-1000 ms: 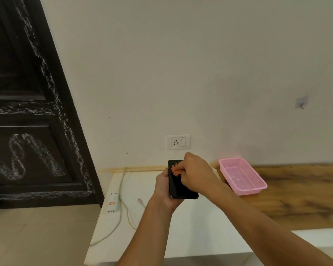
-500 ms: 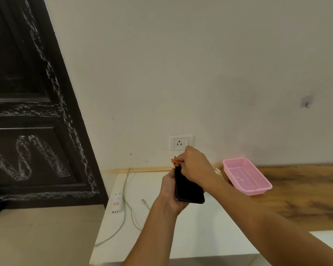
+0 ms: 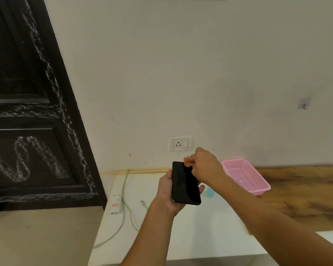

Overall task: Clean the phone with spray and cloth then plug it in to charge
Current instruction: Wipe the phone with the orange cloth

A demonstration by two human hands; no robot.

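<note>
A black phone (image 3: 185,184) is held above the white table, screen up, in my left hand (image 3: 166,192), which grips it from the left and below. My right hand (image 3: 205,166) pinches a small orange cloth (image 3: 187,162) against the phone's top right corner. A white charger (image 3: 116,205) with a pale cable (image 3: 126,198) lies on the table to the left, and the cable's plug end (image 3: 142,202) rests near my left wrist. A white wall socket (image 3: 180,144) sits just above the hands. A pale blue object (image 3: 210,192), blurred, shows behind my right forearm.
A pink plastic basket (image 3: 245,176) stands to the right where the white table (image 3: 210,227) meets a wooden surface (image 3: 306,189). A dark door (image 3: 31,112) fills the left. A small hook (image 3: 304,104) hangs on the wall at right.
My right hand with the cloth has moved from the upper middle of the screen up to the phone's top right corner. The phone is now more exposed and tilted a little.
</note>
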